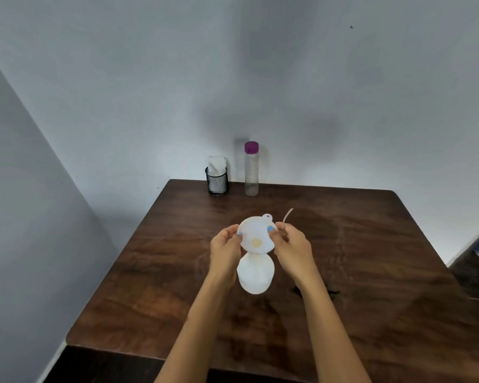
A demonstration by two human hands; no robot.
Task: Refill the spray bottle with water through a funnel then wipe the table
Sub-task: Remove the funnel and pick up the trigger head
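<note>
A white spray bottle (255,275) without its spray head stands on the dark wooden table (371,272) at the centre. A white funnel (256,236) sits in the bottle's neck, seen from above. My left hand (225,251) pinches the funnel's left rim with thumb and fingers. On the right rim, my right hand (292,250) pinches it the same way. A thin clear tube (288,214) sticks up from behind my right hand; what it is attached to is hidden. A clear water bottle (251,172) with a purple cap stands at the table's far edge.
A black mesh cup (217,182) holding a white cloth (216,163) stands left of the water bottle, against the wall. A small dark object (331,293) lies on the table by my right forearm. Walls close in behind and on the left.
</note>
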